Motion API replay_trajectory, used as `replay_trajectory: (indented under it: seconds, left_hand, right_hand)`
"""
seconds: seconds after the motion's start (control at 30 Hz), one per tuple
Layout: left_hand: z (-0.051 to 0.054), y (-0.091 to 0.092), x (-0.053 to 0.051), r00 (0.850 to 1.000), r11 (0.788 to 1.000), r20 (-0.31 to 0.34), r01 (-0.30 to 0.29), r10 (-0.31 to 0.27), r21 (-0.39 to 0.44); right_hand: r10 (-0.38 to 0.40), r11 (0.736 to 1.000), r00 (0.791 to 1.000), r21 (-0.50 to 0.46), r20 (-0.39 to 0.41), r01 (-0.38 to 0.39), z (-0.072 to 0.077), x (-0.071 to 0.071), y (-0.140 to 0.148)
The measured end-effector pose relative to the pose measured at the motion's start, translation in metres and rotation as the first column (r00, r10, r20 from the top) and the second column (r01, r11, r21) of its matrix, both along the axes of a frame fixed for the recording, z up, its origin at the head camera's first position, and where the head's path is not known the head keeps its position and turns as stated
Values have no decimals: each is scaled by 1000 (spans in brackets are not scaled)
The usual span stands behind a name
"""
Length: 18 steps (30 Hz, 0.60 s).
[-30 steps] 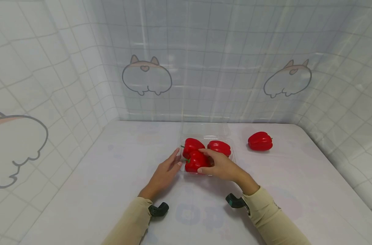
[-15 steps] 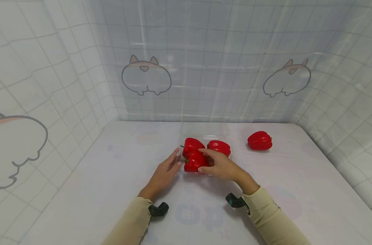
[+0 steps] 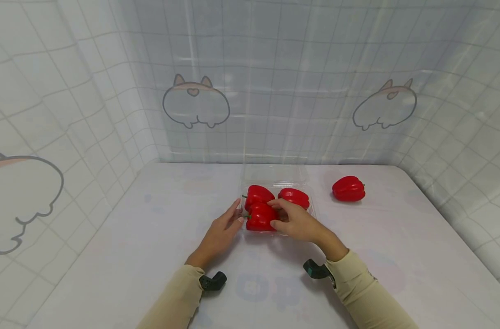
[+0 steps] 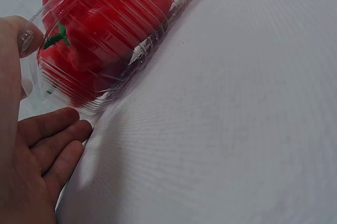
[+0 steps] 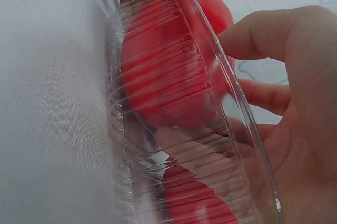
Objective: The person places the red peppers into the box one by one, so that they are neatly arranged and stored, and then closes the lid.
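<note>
A clear plastic clamshell box [image 3: 289, 184] with its lid folded back holds several red bell peppers. My right hand [image 3: 297, 222] reaches inside and grips the front bell pepper [image 3: 259, 217], thumb near and fingers on the far side. In the right wrist view, this bell pepper [image 5: 158, 66] shows through the ribbed wall, with some fingers inside the box. Two more peppers lie behind, one at the left [image 3: 259, 195] and one at the right [image 3: 295, 197]. Beside the box's left end, my left hand [image 3: 219, 237] touches the rim with its thumb, other fingers loosely extended.
Another red bell pepper [image 3: 348, 188] lies on the white-covered table [image 3: 172, 205], right of the box. Tile-patterned sheets [image 3: 274, 91] enclose the table at the back and both sides.
The front pepper has shifted slightly left in the box. My right thumb has slid a little up and right along it. The left hand stays in place.
</note>
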<state>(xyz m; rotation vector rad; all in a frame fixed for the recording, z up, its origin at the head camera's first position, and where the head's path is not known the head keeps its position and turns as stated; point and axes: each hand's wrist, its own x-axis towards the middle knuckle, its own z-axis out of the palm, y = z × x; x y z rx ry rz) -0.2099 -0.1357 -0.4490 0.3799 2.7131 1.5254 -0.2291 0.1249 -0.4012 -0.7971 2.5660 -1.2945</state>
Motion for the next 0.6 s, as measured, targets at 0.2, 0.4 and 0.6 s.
replay_trajectory:
  seconds: [0.2,0.4,0.6]
  left_hand:
    - [-2,0,-1,1000,1000,1,-3,3,-14]
    - [-3,-1,-2,1000,1000,1,-1,1,-19]
    - [-3,0,-1,1000,1000,-2,-6,6,-24]
  right_hand:
    - [11,1000,1000,-8,-1,-11,0,0,1]
    - [19,1000,1000,2,-14,-19,-1,-1,1]
    - [24,1000,999,16,-33,-24,-1,0,1]
